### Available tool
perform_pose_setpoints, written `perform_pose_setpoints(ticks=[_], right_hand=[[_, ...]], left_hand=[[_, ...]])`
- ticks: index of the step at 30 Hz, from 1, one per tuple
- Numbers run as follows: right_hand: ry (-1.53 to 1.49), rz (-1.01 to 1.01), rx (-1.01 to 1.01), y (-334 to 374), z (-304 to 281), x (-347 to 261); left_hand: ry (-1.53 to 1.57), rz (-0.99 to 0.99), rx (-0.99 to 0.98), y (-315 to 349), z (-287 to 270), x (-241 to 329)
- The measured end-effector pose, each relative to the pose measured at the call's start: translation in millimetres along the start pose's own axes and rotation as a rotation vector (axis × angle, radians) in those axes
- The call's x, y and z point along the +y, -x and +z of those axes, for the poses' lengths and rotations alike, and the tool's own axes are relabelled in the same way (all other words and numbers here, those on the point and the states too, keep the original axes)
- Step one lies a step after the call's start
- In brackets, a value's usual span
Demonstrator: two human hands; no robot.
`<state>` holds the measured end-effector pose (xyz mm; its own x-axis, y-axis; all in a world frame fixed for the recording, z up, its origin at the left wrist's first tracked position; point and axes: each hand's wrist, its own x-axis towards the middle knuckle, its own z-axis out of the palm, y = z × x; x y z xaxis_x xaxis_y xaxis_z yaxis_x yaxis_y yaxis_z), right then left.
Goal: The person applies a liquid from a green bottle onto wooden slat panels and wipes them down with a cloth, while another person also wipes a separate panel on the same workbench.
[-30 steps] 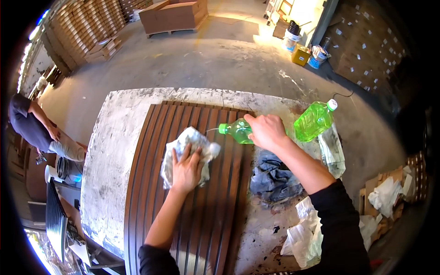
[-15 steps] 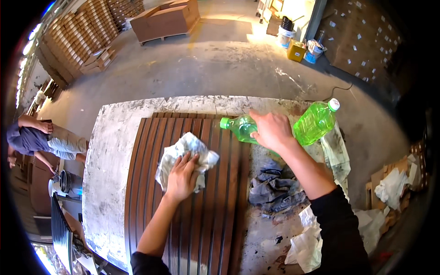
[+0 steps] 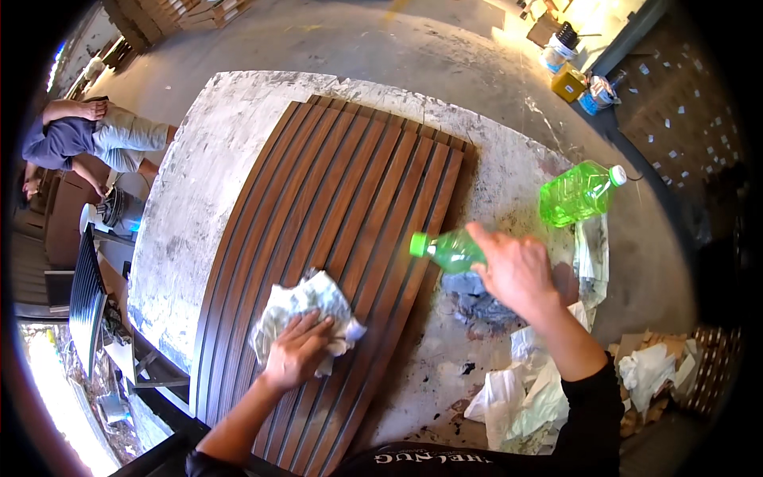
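Note:
A brown slatted wood panel (image 3: pixel 334 199) lies at a slant on a paint-stained white table (image 3: pixel 187 238). My left hand (image 3: pixel 298 354) presses a crumpled white rag (image 3: pixel 306 300) onto the slats, fingers over the cloth. Above the panel's right edge, my right hand (image 3: pixel 518 274) grips a green plastic bottle (image 3: pixel 455 250), tipped on its side with its green cap pointing left. Part of that bottle is hidden by my fingers. Beyond my right hand stands a larger bottle of bright green liquid (image 3: pixel 576 195) with a white cap. A dark grey rag (image 3: pixel 477 306) lies under my right hand.
Crumpled white cloths (image 3: pixel 517 397) lie at the table's near right. On the left, a person (image 3: pixel 75 139) stands near a bucket (image 3: pixel 119 208) and a dark ribbed panel (image 3: pixel 87 298). Paint buckets (image 3: pixel 556 52) and a yellow can (image 3: pixel 568 82) stand far right on the floor.
The view has tilted and turned, so the panel now appears slanted. My left hand and the rag now lie closer to me on the slats. My right hand still holds the bottle sideways.

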<state>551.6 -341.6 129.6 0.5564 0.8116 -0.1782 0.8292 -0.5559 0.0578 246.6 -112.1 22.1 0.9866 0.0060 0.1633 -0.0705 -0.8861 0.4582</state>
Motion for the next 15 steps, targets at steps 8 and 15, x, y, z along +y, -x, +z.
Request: perform_pose_setpoints(ticks=[8,15], right_hand=[[0.146,-0.077,0.092,31,-7,-40],[0.164,-0.244,0.062,93,-9,-86]], left_hand=[[0.115,-0.054,0.143,-23,23,13],[0.034,-0.262,0.115,108,35,78]])
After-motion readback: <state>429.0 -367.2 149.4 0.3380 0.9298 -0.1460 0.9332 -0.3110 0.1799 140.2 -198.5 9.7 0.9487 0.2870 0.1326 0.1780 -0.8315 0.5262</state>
